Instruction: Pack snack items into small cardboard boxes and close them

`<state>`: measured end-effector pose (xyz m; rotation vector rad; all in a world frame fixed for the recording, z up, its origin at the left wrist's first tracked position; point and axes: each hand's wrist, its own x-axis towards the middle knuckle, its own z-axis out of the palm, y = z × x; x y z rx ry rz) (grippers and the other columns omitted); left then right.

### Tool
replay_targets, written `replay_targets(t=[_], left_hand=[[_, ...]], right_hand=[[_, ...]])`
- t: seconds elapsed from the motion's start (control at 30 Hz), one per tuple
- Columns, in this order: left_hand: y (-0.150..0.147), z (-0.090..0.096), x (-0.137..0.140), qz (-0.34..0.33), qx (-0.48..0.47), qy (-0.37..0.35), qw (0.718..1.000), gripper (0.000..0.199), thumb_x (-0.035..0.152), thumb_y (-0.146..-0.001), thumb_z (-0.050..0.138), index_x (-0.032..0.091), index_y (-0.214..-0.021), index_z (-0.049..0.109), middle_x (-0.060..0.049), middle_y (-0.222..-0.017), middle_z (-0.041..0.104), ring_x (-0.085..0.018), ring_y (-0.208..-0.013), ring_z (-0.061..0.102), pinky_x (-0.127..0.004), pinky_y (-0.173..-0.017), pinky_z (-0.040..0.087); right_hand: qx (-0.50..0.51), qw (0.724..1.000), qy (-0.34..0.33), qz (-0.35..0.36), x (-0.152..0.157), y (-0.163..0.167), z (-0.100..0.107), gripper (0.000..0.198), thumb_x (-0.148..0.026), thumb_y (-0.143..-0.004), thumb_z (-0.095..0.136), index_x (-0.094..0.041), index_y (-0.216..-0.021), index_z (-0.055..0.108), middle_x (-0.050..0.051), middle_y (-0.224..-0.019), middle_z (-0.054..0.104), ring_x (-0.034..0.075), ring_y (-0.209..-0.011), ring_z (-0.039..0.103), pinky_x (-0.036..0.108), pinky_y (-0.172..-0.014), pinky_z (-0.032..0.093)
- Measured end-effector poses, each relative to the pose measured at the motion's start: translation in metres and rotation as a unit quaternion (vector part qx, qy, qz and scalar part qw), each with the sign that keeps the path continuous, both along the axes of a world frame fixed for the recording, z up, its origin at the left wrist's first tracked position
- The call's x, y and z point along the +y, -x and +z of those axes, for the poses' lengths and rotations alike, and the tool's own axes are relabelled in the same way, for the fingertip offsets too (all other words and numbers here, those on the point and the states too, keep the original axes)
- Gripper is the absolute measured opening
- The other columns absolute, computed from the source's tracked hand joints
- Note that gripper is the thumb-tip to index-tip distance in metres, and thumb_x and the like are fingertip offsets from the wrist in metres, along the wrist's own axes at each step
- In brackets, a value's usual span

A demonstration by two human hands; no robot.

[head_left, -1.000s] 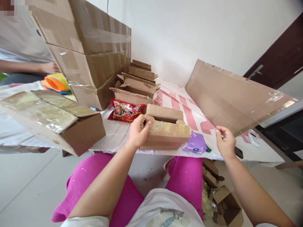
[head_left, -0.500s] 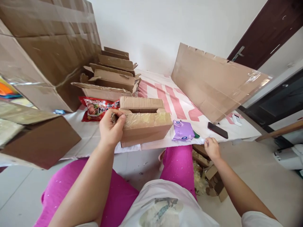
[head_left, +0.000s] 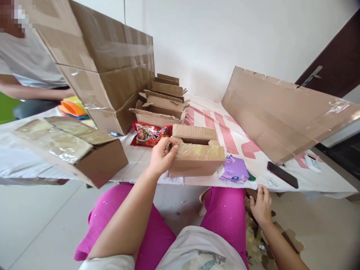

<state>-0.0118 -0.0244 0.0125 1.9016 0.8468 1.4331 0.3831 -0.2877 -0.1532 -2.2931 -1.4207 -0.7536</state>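
Observation:
My left hand (head_left: 162, 156) is closed on the left end of a small cardboard box (head_left: 197, 167), thumb outside on the near flap. The box stands at the table's front edge, its top flaps folded up and tape shining on the near one. My right hand (head_left: 262, 205) is open and holds nothing, fingers apart just below the table edge. Above its fingertips lies a small pale piece (head_left: 272, 183) too small to name. A purple tissue pack (head_left: 234, 169) rests between the box and that hand, with a dark phone (head_left: 282, 174) farther right.
Several open cardboard boxes (head_left: 164, 107) line up behind a red food packet (head_left: 150, 134). Large taped cartons (head_left: 112, 78) and another box (head_left: 101, 161) stand left, where a person (head_left: 36, 71) sits. A cardboard sheet (head_left: 281, 108) leans at right. Cardboard scraps (head_left: 284, 236) lie on the floor.
My view has swung left, bringing the person into sight. The fingers of my right hand have opened from a pinch, and the hand has dropped slightly. My left hand keeps its grip on the box.

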Motion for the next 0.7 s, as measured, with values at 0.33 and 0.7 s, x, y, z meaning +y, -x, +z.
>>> replay_targets(t=[0.33,0.7], left_hand=[[0.058,0.018,0.007,0.123,0.002,-0.05,0.991,0.009,0.028,-0.083,0.057,0.02,-0.079,0.06,-0.005,-0.103,0.064,-0.02,-0.102,0.06,-0.036,-0.096,0.046],[0.031,0.023,-0.041,0.408,0.006,-0.304,0.861,0.024,0.021,-0.076,0.069,0.022,-0.098,0.061,-0.01,-0.109,0.06,-0.029,-0.115,0.052,-0.047,-0.099,0.041]], right_hand=[[0.207,0.957,-0.202,0.003,0.026,-0.02,0.062,0.041,-0.054,-0.079,0.052,-0.015,-0.088,0.062,0.012,-0.082,0.066,0.025,-0.074,0.06,0.043,-0.076,0.048],[0.291,0.845,-0.017,0.449,0.128,0.179,0.089,0.013,-0.022,-0.089,0.051,-0.021,-0.091,0.063,0.003,-0.077,0.065,0.015,-0.067,0.061,0.025,-0.062,0.05]])
